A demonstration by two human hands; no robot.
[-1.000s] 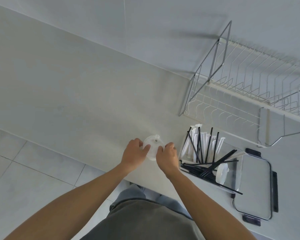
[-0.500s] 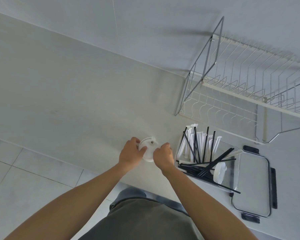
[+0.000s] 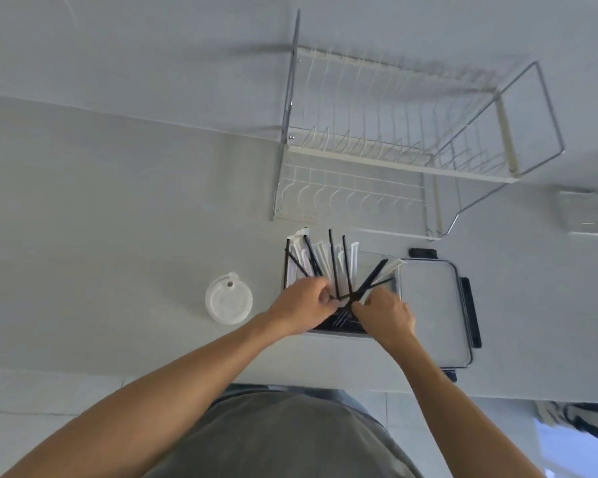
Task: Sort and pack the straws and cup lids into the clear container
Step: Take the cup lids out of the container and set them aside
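A clear container sits on the counter and holds several black straws and white wrapped straws that stick out over its far rim. My left hand and my right hand are both inside the container's near half, fingers curled among the black straws. A stack of clear cup lids lies on the counter to the left of the container, apart from both hands.
The container's lid, with black clips, lies flat just right of the container. A white wire dish rack stands behind against the wall. The counter's front edge runs close below my hands.
Both hands let go of the cup lids and moved right into the container, onto the black straws. The lids stay on the counter to the left.
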